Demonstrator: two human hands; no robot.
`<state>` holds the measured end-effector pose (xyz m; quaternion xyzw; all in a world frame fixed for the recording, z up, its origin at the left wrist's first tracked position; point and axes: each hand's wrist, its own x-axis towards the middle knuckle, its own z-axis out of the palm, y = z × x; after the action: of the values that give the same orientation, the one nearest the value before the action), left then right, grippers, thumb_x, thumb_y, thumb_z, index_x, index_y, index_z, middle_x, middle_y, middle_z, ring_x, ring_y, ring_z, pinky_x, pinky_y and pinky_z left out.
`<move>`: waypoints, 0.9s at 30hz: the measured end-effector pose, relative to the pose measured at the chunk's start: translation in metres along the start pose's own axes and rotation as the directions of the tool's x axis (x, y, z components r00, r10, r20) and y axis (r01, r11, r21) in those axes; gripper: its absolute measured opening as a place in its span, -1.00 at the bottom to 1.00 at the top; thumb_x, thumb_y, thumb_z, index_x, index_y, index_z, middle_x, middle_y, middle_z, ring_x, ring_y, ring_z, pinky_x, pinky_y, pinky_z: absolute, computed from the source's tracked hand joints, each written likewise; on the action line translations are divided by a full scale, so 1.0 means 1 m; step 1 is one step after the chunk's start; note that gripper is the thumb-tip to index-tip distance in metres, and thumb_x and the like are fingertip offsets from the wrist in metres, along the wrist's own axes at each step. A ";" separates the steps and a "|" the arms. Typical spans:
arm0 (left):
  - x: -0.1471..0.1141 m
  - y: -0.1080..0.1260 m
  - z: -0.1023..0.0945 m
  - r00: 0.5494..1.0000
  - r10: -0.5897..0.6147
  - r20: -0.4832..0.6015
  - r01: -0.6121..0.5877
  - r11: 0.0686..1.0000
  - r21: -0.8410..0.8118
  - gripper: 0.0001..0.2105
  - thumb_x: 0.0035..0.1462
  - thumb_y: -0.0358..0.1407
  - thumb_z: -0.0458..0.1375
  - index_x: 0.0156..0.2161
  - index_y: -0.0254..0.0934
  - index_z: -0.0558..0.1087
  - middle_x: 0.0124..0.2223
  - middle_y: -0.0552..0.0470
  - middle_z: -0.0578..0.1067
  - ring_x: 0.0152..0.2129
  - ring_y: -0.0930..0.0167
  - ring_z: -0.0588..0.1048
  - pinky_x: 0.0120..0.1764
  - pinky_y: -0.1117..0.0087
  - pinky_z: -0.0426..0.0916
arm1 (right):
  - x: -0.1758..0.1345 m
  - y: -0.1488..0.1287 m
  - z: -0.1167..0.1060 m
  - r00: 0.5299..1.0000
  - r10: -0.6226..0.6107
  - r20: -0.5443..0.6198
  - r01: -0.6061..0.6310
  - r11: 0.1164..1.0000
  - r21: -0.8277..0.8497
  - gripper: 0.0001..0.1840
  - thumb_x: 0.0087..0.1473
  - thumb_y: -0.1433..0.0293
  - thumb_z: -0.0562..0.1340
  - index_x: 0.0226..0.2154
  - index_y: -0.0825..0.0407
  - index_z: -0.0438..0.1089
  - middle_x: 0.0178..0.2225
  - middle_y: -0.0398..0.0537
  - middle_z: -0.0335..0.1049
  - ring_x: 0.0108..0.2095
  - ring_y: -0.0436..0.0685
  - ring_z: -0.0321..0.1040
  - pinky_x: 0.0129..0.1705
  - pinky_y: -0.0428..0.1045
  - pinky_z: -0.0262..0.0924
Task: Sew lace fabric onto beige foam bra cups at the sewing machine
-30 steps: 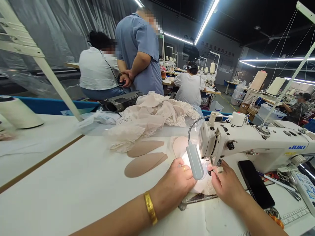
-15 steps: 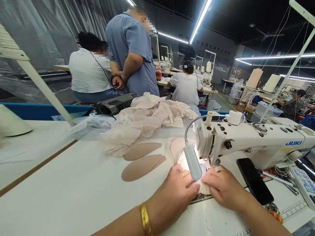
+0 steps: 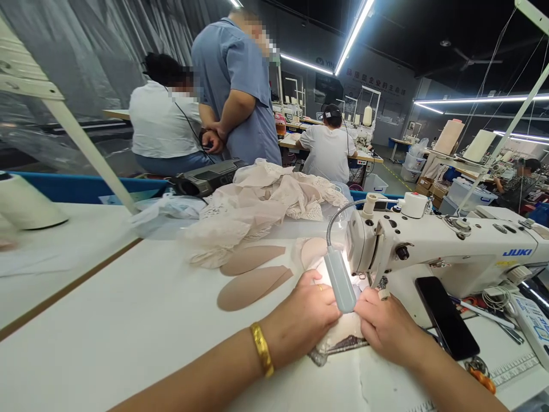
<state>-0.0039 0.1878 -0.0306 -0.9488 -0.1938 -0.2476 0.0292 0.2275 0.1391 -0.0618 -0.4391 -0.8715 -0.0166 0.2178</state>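
Head: right hand [image 3: 388, 323] has moved toward left hand [image 3: 298, 320]

A broad, glossy gold-coloured bangle [image 3: 261, 350] circles the left wrist [image 3: 278, 342]; a slim gold-coloured ring [image 3: 321, 287] sits on a finger of the left grip [image 3: 306, 317]. The left forearm [image 3: 206, 375] and right forearm [image 3: 450, 372] are bare where they show.

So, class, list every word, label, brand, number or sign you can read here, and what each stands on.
"JUKI": in blue on the sewing machine.
"YIN": on the back wall; whatever follows is unclear.
"品质是企业的生命线": also on the back wall, its first characters faint; the small line beneath is unreadable.
Too small or blurred: the yellow sticker below "JUKI", ruler markings, print on the white-and-blue device, lettering on the dark case.
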 end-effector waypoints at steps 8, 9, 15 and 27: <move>0.003 -0.027 0.005 0.981 -0.193 0.028 0.192 0.981 0.037 -0.71 0.27 -0.52 -0.01 -0.30 -0.18 0.51 -0.19 0.01 0.60 -0.22 0.25 0.53 0.05 0.10 0.34 | 0.000 -0.003 0.001 0.998 0.055 -0.015 -0.055 0.999 -0.004 -0.77 0.03 0.64 0.10 -0.39 -0.04 0.20 -0.39 -0.12 0.23 -0.40 0.14 0.10 -0.41 0.01 -0.10; 0.001 -0.034 0.006 0.963 -0.268 -0.012 0.268 0.961 0.066 -0.67 0.28 -0.55 -0.07 -0.24 -0.21 0.52 -0.12 -0.07 0.60 -0.14 0.21 0.53 0.05 0.09 0.36 | 0.000 -0.002 0.001 0.998 0.058 -0.011 -0.058 0.998 -0.005 -0.77 0.03 0.64 0.10 -0.39 -0.04 0.18 -0.39 -0.12 0.22 -0.40 0.14 0.10 -0.41 0.01 -0.10; -0.015 -0.057 -0.010 0.898 -0.438 0.045 0.425 0.889 0.169 -0.72 0.18 -0.60 -0.03 -0.31 -0.27 0.49 -0.34 -0.11 0.59 -0.42 0.23 0.56 -0.33 0.25 0.40 | -0.001 -0.002 0.000 0.997 0.074 0.016 -0.073 0.997 -0.014 -0.74 0.01 0.65 0.11 -0.44 -0.04 0.11 -0.41 -0.13 0.20 -0.39 0.13 0.11 -0.39 0.01 -0.07; -0.005 0.010 0.001 0.990 -0.138 0.044 0.143 0.976 -0.162 -0.73 0.24 -0.60 0.06 -0.23 -0.22 0.52 -0.15 0.02 0.63 -0.25 0.32 0.58 -0.17 0.35 0.47 | 0.001 -0.001 -0.003 0.998 0.067 -0.005 -0.066 0.994 0.082 -0.61 0.07 0.67 0.14 -0.16 -0.05 0.47 -0.32 -0.09 0.35 -0.29 0.17 0.24 -0.30 -0.01 0.10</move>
<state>-0.0041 0.1771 -0.0333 -0.9358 -0.2396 -0.2489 -0.0701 0.2273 0.1391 -0.0584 -0.4585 -0.8555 0.0248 0.2394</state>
